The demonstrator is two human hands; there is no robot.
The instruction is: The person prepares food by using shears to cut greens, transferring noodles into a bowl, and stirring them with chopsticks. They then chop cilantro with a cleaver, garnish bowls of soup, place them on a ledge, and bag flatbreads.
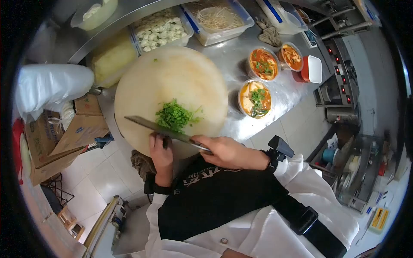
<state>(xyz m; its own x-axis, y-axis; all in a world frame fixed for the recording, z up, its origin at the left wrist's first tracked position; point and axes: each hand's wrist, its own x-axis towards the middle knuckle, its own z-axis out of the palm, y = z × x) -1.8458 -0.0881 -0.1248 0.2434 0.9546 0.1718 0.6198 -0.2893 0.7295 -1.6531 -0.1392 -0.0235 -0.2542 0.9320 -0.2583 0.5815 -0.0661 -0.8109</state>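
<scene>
1. The round cutting board (172, 73) bears a loose pile of chopped greens (174, 117), the knife (159, 128) slanting across the pile's near edge.
2. The open cardboard box (79, 131), left of the board, holds pale plastic.
3. Two clear rectangular tubs stand beyond the board: the left tub (183, 39) holds white chunks, the right tub (209, 39) thin pale strands.
4. Three round bowls stand right of the board. The nearest bowl (254, 99) holds white slices and greens in orange liquid; the middle bowl (263, 64) and far bowl (291, 57) hold red-orange food.
5. The right hand (223, 151) has its fingers closed around the knife's handle.
6. The left hand (161, 152) is bent beside the blade; its finger spacing and grip cannot be told.
</scene>
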